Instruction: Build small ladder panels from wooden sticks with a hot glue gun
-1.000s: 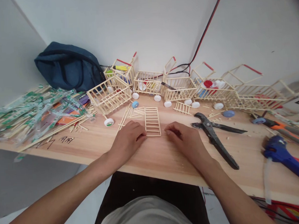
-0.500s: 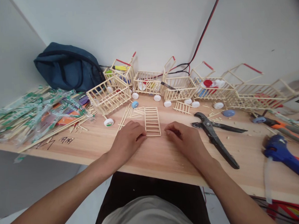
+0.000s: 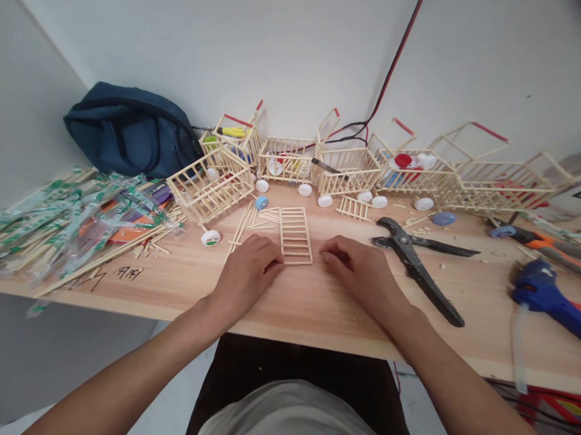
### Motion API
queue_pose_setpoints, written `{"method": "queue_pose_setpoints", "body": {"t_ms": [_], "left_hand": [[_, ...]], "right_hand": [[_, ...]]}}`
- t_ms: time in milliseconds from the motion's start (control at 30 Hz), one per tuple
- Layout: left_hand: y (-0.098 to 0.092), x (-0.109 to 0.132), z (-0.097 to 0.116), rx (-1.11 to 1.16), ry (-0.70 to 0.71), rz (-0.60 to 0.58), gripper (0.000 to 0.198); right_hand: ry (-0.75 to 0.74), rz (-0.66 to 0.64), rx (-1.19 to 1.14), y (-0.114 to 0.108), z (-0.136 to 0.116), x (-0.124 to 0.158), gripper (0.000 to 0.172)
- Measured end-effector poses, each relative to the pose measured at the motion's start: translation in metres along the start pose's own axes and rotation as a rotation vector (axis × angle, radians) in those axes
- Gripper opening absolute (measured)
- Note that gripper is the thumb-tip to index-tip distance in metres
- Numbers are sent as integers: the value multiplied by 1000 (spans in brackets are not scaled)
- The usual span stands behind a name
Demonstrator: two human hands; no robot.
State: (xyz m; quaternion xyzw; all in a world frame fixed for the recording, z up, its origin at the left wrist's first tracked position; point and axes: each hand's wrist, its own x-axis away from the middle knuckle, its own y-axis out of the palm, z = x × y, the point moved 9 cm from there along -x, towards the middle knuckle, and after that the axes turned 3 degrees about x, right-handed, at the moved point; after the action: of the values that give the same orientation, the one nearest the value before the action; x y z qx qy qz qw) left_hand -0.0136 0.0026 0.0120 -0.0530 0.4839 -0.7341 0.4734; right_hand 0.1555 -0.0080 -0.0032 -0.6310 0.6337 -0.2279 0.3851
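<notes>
A small ladder-like frame of thin wooden sticks (image 3: 295,236) lies flat on the wooden table (image 3: 295,308). My left hand (image 3: 252,271) rests on the table just left of the frame, its fingers curled together near the lower left corner. On the other side, a small gap to the right of the frame, my right hand (image 3: 354,269) rests with curled fingers. Nothing shows in either hand, though the palms and the undersides of the fingers are hidden. Loose cut sticks (image 3: 266,219) lie just behind the left hand and beside the frame.
Several stick-built carts (image 3: 349,170) with bottle-cap wheels line the wall. Black pliers (image 3: 414,263) lie right of my right hand, with a blue glue gun (image 3: 553,301) farther right. Wrapped sticks (image 3: 67,223) and a dark blue bag (image 3: 133,131) are at left.
</notes>
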Motion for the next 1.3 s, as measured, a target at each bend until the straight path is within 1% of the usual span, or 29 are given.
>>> {"method": "queue_pose_setpoints", "body": {"t_ms": [100, 200, 267, 333, 400, 467, 500, 533, 567, 600, 633, 667, 733, 767, 800, 833, 867, 933, 967, 1000, 1033, 1067, 1100, 1133, 1167, 1200, 1233, 1300], "left_hand": [[0, 1, 1, -3, 22, 7, 12], [-2, 1, 5, -3, 86, 27, 13], [-3, 2, 10, -2, 150, 40, 14], [-4, 5, 15, 4, 207, 45, 16], [-1, 9, 20, 7, 249, 15, 17], [5, 13, 22, -3, 248, -40, 18], [8, 15, 21, -14, 223, -61, 18], [10, 17, 20, -25, 190, -72, 18], [12, 19, 18, -33, 160, -74, 17], [13, 20, 17, -39, 132, -70, 17], [14, 21, 16, -41, 116, -64, 16], [14, 21, 15, -44, 106, -57, 16], [15, 20, 14, -44, 97, -46, 16], [14, 19, 14, -41, 99, -38, 16], [12, 18, 15, -33, 109, -22, 15], [8, 17, 18, -21, 125, 9, 15], [1, 18, 22, 0, 141, 57, 14], [-16, 21, 32, 84, 153, 166, 15], [-22, 23, 35, 166, 127, 199, 16], [-23, 26, 39, 285, 87, 179, 17], [-17, 29, 42, 426, 15, 98, 22], [-7, 33, 47, 572, -65, -5, 25], [7, 39, 54, 709, -139, -144, 28], [19, 46, 60, 836, -217, -245, 32], [26, 53, 62, 941, -297, -277, 37], [27, 57, 65, 1012, -322, -264, 39], [30, 61, 68, 1039, -337, -286, 39], [30, 68, 66, 982, -357, -324, 35]], "right_hand": [[2, 13, -14, -2, -1, 0, 11], [32, 82, -8, -15, 4, 0, 12], [70, 141, 12, -31, 8, 2, 15], [109, 192, 47, -52, 10, 8, 20], [155, 244, 113, -77, 11, 18, 27], [218, 300, 172, -101, 11, 33, 33], [251, 319, 178, -109, 12, 42, 36], [274, 314, 158, -114, 13, 50, 38], [272, 265, 101, -111, 13, 56, 39], [247, 165, 8, -102, 10, 61, 40], [204, 20, -113, -85, 5, 65, 40], [145, -171, -253, -62, -5, 71, 40], [44, -566, -509, -16, -33, 90, 39], [4, -728, -592, 3, -46, 100, 39], [-48, -829, -651, 17, -59, 106, 41], [-100, -881, -701, 27, -71, 108, 42], [-158, -918, -737, 35, -82, 108, 42], [-271, -950, -798, 45, -100, 103, 40], [-328, -961, -823, 48, -108, 101, 38], [-382, -967, -848, 50, -115, 98, 36], [-426, -964, -866, 50, -120, 95, 34], [-454, -955, -875, 50, -123, 92, 33], [-461, -939, -869, 50, -124, 90, 32], [-450, -913, -846, 49, -124, 87, 32], [-431, -883, -814, 47, -122, 85, 33], [-415, -854, -780, 44, -120, 84, 34], [-401, -829, -751, 39, -117, 85, 34], [-372, -791, -727, 23, -110, 88, 33]]}}
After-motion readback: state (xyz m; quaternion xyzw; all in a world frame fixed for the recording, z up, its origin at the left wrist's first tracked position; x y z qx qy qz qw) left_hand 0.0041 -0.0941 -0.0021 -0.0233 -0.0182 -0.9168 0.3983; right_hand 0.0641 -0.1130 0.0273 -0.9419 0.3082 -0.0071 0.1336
